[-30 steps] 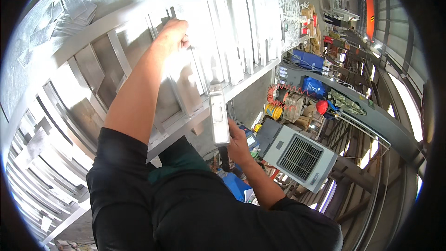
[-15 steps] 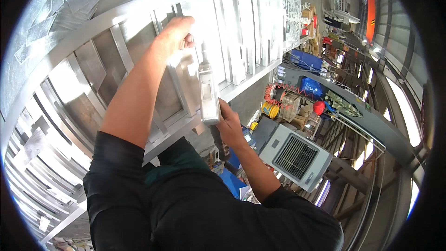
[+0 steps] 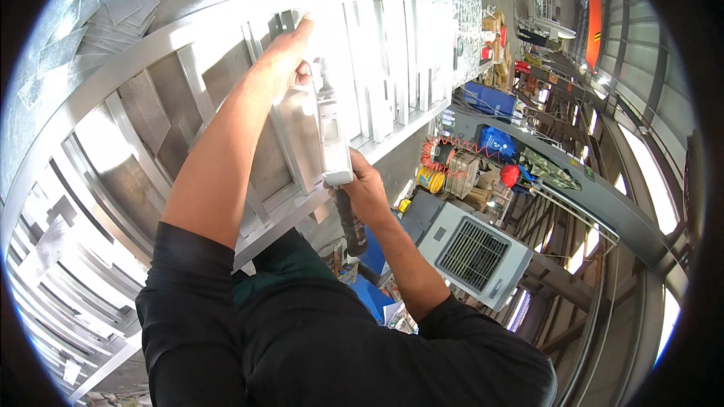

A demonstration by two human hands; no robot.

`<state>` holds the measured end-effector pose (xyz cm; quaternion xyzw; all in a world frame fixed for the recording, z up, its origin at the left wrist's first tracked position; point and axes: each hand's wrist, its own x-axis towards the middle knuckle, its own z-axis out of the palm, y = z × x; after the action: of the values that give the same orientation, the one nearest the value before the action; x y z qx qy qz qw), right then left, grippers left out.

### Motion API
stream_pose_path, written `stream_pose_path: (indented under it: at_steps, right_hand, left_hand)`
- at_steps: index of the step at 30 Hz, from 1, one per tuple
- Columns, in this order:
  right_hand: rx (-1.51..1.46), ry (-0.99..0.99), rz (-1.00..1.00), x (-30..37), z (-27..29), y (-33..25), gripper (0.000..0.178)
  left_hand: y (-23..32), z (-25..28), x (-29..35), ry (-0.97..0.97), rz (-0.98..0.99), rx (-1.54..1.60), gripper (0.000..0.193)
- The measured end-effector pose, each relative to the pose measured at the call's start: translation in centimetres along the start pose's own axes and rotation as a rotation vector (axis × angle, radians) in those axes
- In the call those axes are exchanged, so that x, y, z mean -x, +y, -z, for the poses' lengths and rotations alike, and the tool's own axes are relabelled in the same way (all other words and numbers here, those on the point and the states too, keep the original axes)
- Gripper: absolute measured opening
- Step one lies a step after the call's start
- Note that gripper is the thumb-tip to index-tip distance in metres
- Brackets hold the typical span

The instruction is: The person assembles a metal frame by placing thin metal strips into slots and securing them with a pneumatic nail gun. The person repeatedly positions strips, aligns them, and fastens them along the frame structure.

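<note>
A pale, boxy welding gun [image 3: 332,143] points away from me over a silvery metal frame [image 3: 283,209] with several slats. My right hand [image 3: 367,187] is closed round its grip side, and a dark wrapped cable [image 3: 351,224] hangs below. My left hand [image 3: 286,56] is at the far part of the frame, one digit stretched forward and the other fingers curled round a slat [image 3: 300,149]. Its curled fingertips are close to the gun's narrow front end [image 3: 323,79]. Strong glare washes out the metal there, so the exact contact is hidden.
Loose metal plates [image 3: 121,11] lie on the bench at the far left. More slatted metalwork [image 3: 72,286] is at the near left. To my right stands a grey air cooler [image 3: 475,252], with a red coiled hose [image 3: 431,157] and a blue box [image 3: 490,98] beyond.
The welding gun and my right hand have shifted slightly left and away from me. My left hand's leading digit has stretched further forward along the frame.
</note>
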<state>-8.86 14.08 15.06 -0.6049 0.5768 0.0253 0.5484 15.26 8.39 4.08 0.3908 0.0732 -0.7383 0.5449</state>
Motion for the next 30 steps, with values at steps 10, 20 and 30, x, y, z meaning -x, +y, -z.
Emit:
stream_pose_path:
  at_steps: [10,20,30]
  right_hand:
    - [0.012,0.044,0.044,0.1,-0.9,0.0,0.039]
    - [0.117,0.08,-0.024,0.0,-1.2,-0.7,0.038]
    - [0.166,0.118,0.039,0.6,-1.4,0.5,0.044]
  left_hand:
    - [-0.8,-0.2,-1.0,0.081,-0.029,0.029,0.066]
    - [-2.2,1.6,-2.7,-0.162,-0.05,0.25,0.052]
    - [-1.8,3.0,5.1,0.312,-0.343,-0.172,0.047]
